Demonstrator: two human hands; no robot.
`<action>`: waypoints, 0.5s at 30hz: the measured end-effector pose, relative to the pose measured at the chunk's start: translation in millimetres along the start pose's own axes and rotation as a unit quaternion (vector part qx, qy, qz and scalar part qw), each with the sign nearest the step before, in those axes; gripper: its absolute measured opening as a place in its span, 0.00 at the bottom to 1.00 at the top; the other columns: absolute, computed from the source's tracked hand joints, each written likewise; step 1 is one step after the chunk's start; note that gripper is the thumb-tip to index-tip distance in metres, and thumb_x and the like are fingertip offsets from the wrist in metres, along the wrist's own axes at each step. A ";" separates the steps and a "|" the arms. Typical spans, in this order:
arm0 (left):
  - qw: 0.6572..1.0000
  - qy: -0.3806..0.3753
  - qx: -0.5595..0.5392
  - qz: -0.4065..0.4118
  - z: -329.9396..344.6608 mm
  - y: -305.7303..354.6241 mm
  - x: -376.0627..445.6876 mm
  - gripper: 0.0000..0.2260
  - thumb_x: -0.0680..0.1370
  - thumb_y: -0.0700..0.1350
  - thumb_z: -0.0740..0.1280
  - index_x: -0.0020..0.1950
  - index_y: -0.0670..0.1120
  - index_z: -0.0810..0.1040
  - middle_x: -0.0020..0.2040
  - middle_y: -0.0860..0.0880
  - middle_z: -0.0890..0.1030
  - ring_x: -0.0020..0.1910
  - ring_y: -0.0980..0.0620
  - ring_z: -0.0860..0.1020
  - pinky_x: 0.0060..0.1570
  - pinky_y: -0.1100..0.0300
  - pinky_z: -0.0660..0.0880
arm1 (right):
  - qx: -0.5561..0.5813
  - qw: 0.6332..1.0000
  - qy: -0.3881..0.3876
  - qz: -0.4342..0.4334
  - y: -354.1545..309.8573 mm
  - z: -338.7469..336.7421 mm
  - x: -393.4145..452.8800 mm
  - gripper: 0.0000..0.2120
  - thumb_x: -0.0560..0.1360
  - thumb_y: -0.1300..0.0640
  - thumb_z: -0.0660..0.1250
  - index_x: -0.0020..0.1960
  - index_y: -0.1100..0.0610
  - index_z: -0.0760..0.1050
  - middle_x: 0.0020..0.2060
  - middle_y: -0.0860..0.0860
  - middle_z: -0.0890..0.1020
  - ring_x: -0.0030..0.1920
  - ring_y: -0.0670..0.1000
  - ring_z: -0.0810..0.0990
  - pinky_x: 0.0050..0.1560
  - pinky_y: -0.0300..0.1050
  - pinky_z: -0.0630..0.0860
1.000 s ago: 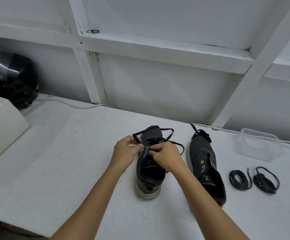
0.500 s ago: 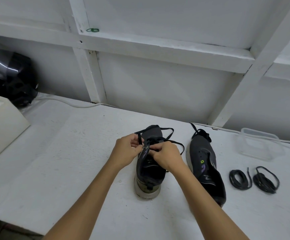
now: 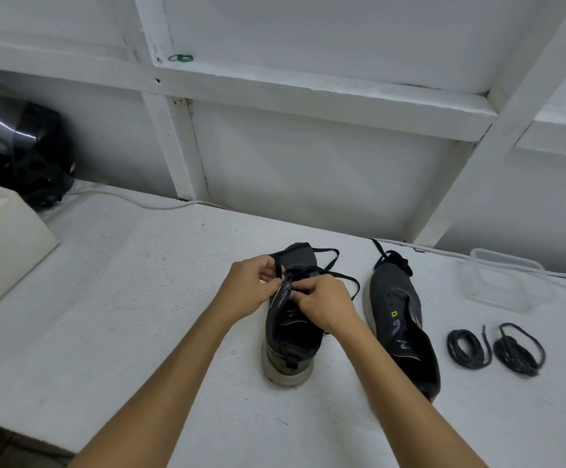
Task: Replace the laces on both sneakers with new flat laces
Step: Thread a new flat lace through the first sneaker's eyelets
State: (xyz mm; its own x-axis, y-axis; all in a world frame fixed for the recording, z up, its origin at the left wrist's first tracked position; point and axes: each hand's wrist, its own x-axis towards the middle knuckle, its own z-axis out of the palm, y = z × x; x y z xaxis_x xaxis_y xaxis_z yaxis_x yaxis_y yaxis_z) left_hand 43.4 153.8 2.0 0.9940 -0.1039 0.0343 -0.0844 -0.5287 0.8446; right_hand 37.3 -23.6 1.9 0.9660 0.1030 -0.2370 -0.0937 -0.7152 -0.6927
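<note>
Over the last second the left hand (image 3: 251,287) has raised its pinched black lace (image 3: 277,266) slightly while the right hand (image 3: 323,300) keeps pinching at the near-left sneaker (image 3: 288,336) eyelets, so lacing goes on

No readable text anywhere. On the right sneaker (image 3: 401,319), only a small green mark and a purple mark beside the collar, both too blurred to make out. On the left sneaker (image 3: 288,327), faint pale print on the insole and a purple-green streak at the collar edge, likewise illegible.
</note>
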 end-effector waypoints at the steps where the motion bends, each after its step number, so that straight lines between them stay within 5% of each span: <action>1: 1.000 -0.002 0.001 0.002 0.5 -0.4 0.5 0.09 0.76 0.39 0.72 0.50 0.53 0.81 0.45 0.55 0.84 0.45 0.60 0.82 0.48 0.71 0.77 | 0.000 1.000 0.001 0.001 -0.1 -0.1 0.1 0.09 0.78 0.48 0.70 0.57 0.42 0.85 0.50 0.44 0.86 0.52 0.48 0.81 0.49 0.41 0.75; 15: 0.999 -0.015 0.025 0.020 8.0 0.4 4.3 0.08 0.76 0.38 0.72 0.52 0.48 0.82 0.45 0.55 0.83 0.44 0.62 0.81 0.42 0.76 0.72 | -0.010 0.999 0.033 -0.002 -2.1 6.2 -3.0 0.09 0.78 0.50 0.69 0.56 0.43 0.85 0.47 0.44 0.86 0.48 0.47 0.80 0.46 0.42 0.76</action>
State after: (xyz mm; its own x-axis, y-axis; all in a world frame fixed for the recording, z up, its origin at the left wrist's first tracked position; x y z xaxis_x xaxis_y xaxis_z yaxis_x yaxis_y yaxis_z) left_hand 47.2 146.4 -1.8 0.9872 -0.1510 0.0502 -0.1279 -0.5652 0.8150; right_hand 33.1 -18.1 -0.1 0.9802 0.0596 -0.1888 -0.0864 -0.7292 -0.6789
